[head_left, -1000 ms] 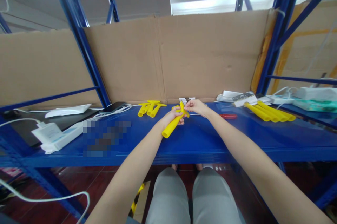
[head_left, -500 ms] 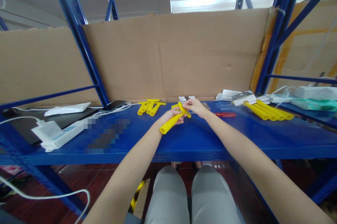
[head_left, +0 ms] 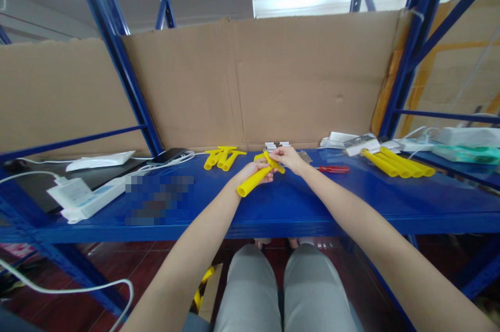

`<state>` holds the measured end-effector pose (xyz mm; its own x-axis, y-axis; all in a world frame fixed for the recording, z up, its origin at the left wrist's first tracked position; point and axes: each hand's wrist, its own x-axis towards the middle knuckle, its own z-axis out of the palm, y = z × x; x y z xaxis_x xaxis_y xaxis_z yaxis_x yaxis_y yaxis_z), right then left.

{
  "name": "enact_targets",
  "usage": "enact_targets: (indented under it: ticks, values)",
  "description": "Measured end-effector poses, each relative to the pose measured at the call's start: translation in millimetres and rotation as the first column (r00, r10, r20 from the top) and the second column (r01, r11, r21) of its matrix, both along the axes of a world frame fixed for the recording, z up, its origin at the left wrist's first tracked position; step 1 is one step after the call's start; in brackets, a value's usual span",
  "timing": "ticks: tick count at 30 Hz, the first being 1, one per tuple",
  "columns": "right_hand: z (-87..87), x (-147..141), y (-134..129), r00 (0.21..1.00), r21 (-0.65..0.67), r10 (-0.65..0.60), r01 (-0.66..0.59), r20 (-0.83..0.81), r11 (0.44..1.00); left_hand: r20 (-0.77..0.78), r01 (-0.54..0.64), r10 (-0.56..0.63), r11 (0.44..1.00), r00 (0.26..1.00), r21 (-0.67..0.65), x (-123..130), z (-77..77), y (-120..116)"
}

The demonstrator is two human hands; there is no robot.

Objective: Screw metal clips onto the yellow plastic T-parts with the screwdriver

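My left hand [head_left: 254,168] is closed around a yellow tubular handle [head_left: 252,183], whose open round end points down and toward me. A crosspiece forms the handle's far end, giving it a T shape. At that crosspiece my right hand [head_left: 288,157] is closed in a pinch; whatever its fingertips hold is too small to make out. Several yellow T-shaped pieces [head_left: 224,158] lie to the left of my hands. Right of them rests a red screwdriver [head_left: 334,169]. Behind my hands is a small black-and-white item [head_left: 277,145].
Several yellow tubes [head_left: 398,164] lie at the right of the blue tabletop [head_left: 312,207]. A white power strip [head_left: 97,199], cables and a dark phone [head_left: 167,156] occupy the left. Cardboard [head_left: 297,77] stands along the back between blue posts. White packets [head_left: 361,144] lie at the back right.
Almost nothing differs. Both hands keep their hold at the yellow handle, with only a very slight shift of the right fingers at the crosspiece.
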<state>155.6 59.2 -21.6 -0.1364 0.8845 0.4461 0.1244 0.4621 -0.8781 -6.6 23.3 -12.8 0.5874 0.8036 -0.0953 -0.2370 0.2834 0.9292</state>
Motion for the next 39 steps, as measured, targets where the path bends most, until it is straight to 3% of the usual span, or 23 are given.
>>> enact_targets:
  ticks: [22,39]
  values:
    - [3.3,-3.5,-1.4,0.993,0.139,-0.086,0.074,0.081,0.987,0.131,-0.040,0.039,0.999,0.991,0.002,2.5,7.8,-9.1]
    - [6.8,-0.8,-1.8,0.995,0.052,-0.080,0.078,0.053,0.996,0.060,-0.046,0.041,0.995,0.997,0.090,0.7,10.6,-13.8]
